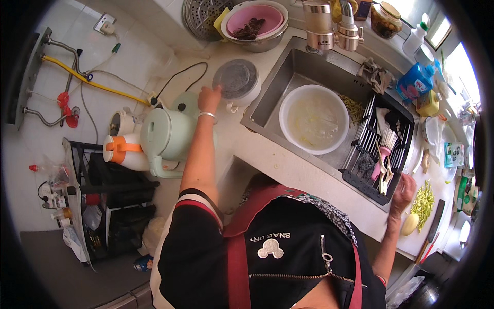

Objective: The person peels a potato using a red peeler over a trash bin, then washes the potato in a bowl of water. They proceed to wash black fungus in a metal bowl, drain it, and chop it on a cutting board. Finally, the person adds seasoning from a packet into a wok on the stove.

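My left hand (209, 99) is at the near left edge of a white lidded pot (249, 94) with a dark round lid (235, 79). Its fingertips meet the lid's rim; their grip is partly hidden. On the right, my right hand (403, 191) rests, fingers curled, at the counter edge beside a black drying rack (386, 199). Between my hands, a white basin (287, 133) of cloudy water stands in the steel sink (266, 104). The rack spans the sink's right side and holds a pink-handled brush (380, 158) and pale tongs (384, 179).
A mint-green kettle (158, 129) and a white-and-orange jug (131, 150) crowd the left counter. At right lie cut green vegetable strips (423, 204), a peeled potato (410, 224) and a knife (434, 228). Stacked bowls (266, 46) and a tap filter (318, 25) stand at the back.
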Motion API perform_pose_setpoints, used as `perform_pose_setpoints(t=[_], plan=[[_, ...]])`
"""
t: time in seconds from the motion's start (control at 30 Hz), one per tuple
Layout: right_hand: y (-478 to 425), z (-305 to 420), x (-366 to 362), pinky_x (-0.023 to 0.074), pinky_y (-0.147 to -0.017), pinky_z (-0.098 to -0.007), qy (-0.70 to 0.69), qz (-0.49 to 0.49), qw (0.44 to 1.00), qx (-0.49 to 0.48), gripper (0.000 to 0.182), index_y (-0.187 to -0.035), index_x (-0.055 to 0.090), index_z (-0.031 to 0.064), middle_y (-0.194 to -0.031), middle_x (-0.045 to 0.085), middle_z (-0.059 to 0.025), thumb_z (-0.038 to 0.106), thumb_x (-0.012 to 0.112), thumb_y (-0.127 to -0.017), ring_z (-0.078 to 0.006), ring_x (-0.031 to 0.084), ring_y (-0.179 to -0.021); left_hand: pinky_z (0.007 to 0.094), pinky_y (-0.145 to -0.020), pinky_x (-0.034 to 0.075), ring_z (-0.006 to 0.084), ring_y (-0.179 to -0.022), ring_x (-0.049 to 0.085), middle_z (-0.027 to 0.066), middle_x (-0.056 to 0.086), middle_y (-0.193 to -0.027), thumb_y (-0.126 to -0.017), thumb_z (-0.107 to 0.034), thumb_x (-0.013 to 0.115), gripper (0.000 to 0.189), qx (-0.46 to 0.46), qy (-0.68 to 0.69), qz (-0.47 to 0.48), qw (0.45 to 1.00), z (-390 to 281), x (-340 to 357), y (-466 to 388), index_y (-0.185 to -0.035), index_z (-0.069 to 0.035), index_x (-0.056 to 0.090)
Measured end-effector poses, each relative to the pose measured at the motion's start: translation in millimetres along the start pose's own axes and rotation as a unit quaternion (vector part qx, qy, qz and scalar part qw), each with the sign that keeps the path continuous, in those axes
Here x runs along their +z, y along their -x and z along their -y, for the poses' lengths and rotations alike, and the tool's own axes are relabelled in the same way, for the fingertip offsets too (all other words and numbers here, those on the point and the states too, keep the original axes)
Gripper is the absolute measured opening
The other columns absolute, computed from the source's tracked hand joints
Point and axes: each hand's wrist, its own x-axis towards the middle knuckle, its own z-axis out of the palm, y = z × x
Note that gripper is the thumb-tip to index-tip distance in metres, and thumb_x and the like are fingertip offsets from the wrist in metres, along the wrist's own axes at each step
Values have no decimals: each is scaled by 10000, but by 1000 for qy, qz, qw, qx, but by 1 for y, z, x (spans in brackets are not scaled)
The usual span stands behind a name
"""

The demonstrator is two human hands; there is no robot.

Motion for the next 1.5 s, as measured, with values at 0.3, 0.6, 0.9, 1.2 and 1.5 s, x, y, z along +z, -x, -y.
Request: perform_pose_setpoints(t=[0.3,0.6,0.9,1.2,1.5], plan=[[-37,146,79,455,-678,-360,-217,142,956,-134,152,-844,604,24,-807,584,-110,-36,618,-706,-284,560,-764,391,-594,422,288,-649,541,156,568,-687,-848,-325,516,360,92,138,-24,986,-6,-28,-19,-721,5,583],[-35,163,108,396,-531,-216,-509,269,775,261,218,-986,580,28,-757,547,-25,224,540,-899,-96,541,-666,240,-419,398,77,-469,476,-6,509,-586,-885,-242,542,206,145,399,234,875,-104,42,157,-826,-45,548],[-20,135,121,364,-438,-192,-565,246,598,512,134,-842,518,98,-682,498,26,221,540,-890,-74,470,-515,283,-505,457,142,-577,527,102,523,-930,-847,-226,619,383,310,307,-94,895,-43,36,155,-1133,-4,493],[-173,92,189,361,-409,-217,-568,129,699,415,187,-769,533,74,-623,510,-15,229,554,-872,-106,480,-495,194,-412,347,71,-482,437,-13,491,-668,-860,-379,566,313,-150,490,217,831,-3,1,80,-820,-70,546],[-248,34,304,482,-550,-345,-391,51,790,470,269,-889,554,-35,-787,625,-166,204,634,-795,-269,599,-605,200,-366,248,54,-414,325,-37,436,-553,-778,-335,618,292,-255,473,204,818,-10,8,72,-679,-70,547]])
